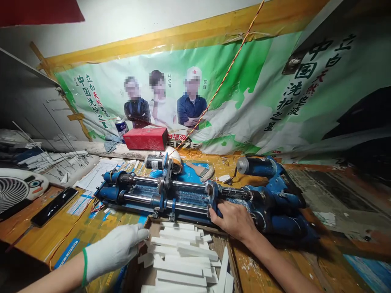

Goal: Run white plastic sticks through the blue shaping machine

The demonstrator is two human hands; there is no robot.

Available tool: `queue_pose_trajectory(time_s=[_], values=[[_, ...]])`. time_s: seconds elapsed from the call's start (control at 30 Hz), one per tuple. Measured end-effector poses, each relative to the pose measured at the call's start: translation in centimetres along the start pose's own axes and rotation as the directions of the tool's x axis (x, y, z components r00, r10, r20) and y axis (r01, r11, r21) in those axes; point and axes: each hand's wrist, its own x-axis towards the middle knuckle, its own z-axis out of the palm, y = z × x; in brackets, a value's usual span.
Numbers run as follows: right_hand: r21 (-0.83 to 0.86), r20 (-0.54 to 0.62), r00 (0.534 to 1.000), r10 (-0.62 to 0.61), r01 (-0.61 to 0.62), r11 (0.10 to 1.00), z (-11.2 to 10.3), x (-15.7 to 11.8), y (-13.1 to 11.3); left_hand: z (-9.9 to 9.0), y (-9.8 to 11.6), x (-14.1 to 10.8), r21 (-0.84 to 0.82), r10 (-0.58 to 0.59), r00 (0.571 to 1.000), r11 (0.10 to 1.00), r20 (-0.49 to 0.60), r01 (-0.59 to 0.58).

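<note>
A blue bench machine [186, 195] with polished steel rods and motors lies across the table. My right hand [233, 219] is bare, its fingers and thumb closed around a blue upright bracket [211, 193] on the rods. In a white knit glove, my left hand [130, 242] hovers by the near left corner of a cardboard box [233, 264]. Its fingers are curled together; whatever they hold, if anything, cannot be made out. Several flat white strips [180, 266] lie stacked in the box, just in front of the machine.
Behind the machine are a red box [146, 139], a spray can [121, 127] and a brush [200, 170]. At left sit a phone [54, 206] and a white fan [18, 189]. An orange twisted wire [226, 77] hangs down to the machine.
</note>
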Motion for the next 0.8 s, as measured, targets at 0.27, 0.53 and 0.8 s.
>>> queue_pose_trajectory(time_s=[0.27,0.53,0.8], values=[[0.013,-0.018,1.000,0.024,-0.024,1.000,-0.7,0.2,-1.3,5.0,8.2,6.5,0.056,0.285,0.957,0.956,0.050,-0.288],[0.044,-0.073,0.997,0.019,-0.016,0.999,-0.6,0.0,-1.2,6.7,7.3,8.8,0.291,0.426,0.901,0.854,0.084,-0.431],[0.089,-0.046,0.998,0.034,-0.030,0.996,-0.8,0.0,-1.1,7.6,8.5,9.9,0.457,0.531,0.831,0.705,0.167,-0.542]])
